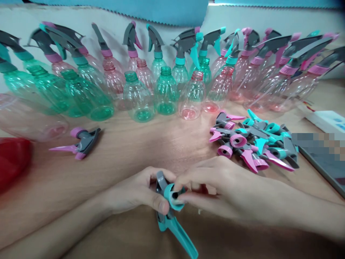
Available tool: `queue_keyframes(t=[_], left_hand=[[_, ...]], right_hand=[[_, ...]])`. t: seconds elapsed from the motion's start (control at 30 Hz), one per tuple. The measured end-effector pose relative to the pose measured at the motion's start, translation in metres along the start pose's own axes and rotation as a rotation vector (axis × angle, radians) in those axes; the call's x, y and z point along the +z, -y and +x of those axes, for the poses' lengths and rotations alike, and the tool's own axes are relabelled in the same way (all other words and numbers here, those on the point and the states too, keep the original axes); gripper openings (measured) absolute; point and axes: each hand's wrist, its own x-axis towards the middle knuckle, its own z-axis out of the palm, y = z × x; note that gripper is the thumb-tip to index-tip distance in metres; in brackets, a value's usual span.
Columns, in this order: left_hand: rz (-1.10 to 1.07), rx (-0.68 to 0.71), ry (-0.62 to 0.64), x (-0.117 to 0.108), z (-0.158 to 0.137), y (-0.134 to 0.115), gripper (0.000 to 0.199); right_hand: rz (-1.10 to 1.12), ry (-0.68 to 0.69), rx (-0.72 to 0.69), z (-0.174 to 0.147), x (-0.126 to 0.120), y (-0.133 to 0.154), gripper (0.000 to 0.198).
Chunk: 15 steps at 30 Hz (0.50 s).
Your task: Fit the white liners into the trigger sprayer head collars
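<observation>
My left hand grips a grey and teal trigger spray head near the front of the table. Its teal screw collar faces my right hand, and the long teal trigger points down to the right. The thumb and forefinger of my right hand pinch together at the collar's mouth. Something pale shows between those fingertips, too small to name. Right of centre lies a pile of loose spray heads in grey with pink or teal parts. A single pink and grey spray head rests apart on the left.
Capless bottles, such as a green one and a pink-tinted one, stand in a row. Behind them are several bottles with spray heads fitted. A red object sits at the left edge, a dark flat device at the right.
</observation>
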Motion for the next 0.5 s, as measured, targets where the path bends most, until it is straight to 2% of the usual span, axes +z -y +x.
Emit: queue_keyframes(t=[0.23, 0.5], left_hand=[[0.021, -0.014, 0.008, 0.003, -0.001, -0.003, 0.028], [-0.061, 0.031, 0.028, 0.008, -0.001, 0.000, 0.026]], right_hand=[[0.058, -0.048, 0.010, 0.003, 0.001, 0.000, 0.005], [0.073, -0.167, -0.093, -0.002, 0.010, -0.002, 0.010]])
